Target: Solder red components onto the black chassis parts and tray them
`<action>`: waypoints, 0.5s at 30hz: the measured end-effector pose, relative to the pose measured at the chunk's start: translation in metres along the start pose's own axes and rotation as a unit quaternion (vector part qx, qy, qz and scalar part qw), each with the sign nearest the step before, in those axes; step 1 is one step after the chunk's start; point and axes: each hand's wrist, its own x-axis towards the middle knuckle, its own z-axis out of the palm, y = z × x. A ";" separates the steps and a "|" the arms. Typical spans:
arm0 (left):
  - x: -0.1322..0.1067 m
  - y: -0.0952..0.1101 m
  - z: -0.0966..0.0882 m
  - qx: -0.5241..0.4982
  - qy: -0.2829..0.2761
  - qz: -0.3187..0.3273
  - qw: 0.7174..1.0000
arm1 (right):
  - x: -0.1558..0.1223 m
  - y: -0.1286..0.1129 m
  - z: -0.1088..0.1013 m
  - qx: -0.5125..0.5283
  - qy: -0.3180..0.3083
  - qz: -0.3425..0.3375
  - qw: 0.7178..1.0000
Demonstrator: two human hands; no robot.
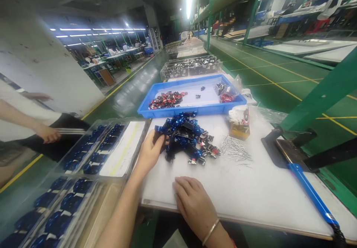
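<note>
**A:** Which hand sits nearer that heap of blue metal parts [186, 136]?

**B:** The left hand [149, 153], easily. Its fingers [156, 138] are bent narrow against the heap's left edge, though I can't tell whether they hold a piece or only touch it.

**A:** And the right hand [193, 207]?

**B:** It lies flat on the white surface [251, 203], below the heap and not touching it. Those fingers [181, 188] sit close together, holding nothing.

**A:** How does the heap lie from there?

**B:** Its long axis runs left to right, thinning at the right end into small silver and black pieces. So it stretches away from the left hand.

**A:** Much room around it?

**B:** Not above: the blue plastic tray [192, 108] sits right at its top edge. Loose silver pins [234, 149] lie just to the right, and a clear tray of blue parts [92, 147] lies past the left hand. The open room is below, toward the surface's front edge.
</note>
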 end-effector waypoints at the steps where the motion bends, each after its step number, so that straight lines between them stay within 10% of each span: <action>1: -0.004 -0.004 0.002 -0.013 -0.008 -0.014 1.000 | 0.000 0.000 -0.001 0.001 -0.001 0.000 1.000; 9: -0.019 -0.030 0.021 -0.028 -0.030 -0.048 0.998 | 0.000 0.000 -0.002 0.004 -0.020 0.007 1.000; 15: -0.039 -0.041 0.005 -0.095 0.074 -0.017 0.993 | -0.004 0.002 -0.002 0.016 -0.052 0.019 0.998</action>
